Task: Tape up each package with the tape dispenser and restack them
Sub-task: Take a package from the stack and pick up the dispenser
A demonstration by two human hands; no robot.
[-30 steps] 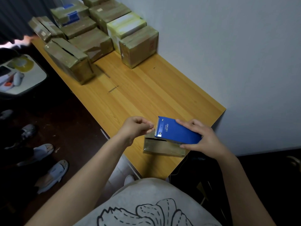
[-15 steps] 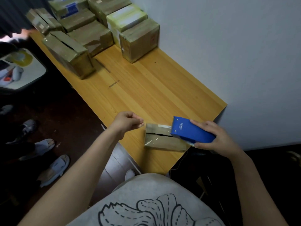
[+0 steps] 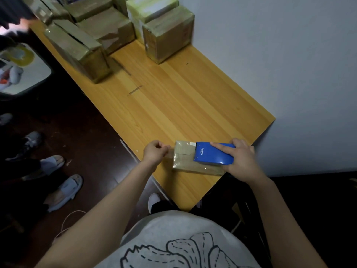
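A small flat cardboard package (image 3: 185, 161) lies near the front corner of the wooden table (image 3: 173, 97). My right hand (image 3: 241, 161) grips a blue tape dispenser (image 3: 213, 153) that rests on top of the package, its toothed edge pointing left. Just left of the package, my left hand (image 3: 155, 151) pinches the end of a clear strip of tape (image 3: 170, 151) that runs from the dispenser across the package's top. Several taped packages (image 3: 108, 29) sit together at the table's far end.
A grey wall runs along the table's right side. On the dark floor to the left are another person's feet in pale slippers (image 3: 63, 190) and a white tray-like surface (image 3: 21, 68) with small items. A white cord (image 3: 66, 221) lies by my left arm.
My right hand brought the dispenser from the package's right end back onto its top. My left hand came down close to the package's left edge, with the tape end pinched in it.
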